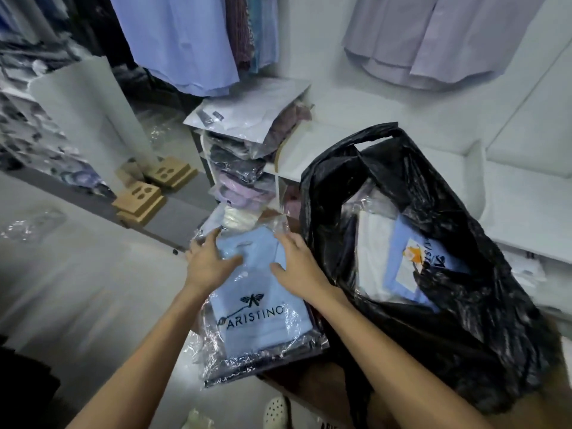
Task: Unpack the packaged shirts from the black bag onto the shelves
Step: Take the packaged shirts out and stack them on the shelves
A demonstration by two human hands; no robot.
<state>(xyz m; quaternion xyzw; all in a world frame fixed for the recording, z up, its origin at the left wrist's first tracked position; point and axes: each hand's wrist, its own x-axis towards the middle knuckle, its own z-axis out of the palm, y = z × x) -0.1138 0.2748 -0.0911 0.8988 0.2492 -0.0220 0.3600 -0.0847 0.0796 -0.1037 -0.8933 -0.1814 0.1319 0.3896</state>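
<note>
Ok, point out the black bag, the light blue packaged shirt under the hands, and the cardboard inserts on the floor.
black bag (458, 308), head view, on its crinkled front wall.
blue shirt (257, 320), head view, just below the printed logo.
cardboard inserts (139, 201), head view, on the top of the nearer stack.

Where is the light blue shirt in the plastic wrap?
In the head view, the light blue packaged shirt sits low in the middle under both hands, just left of the black bag and before the shelves.

Pale blue packaged shirt with dark lettering up front, glossy black bag beside it, white shelves, lilac hanging shirts overhead.
</note>
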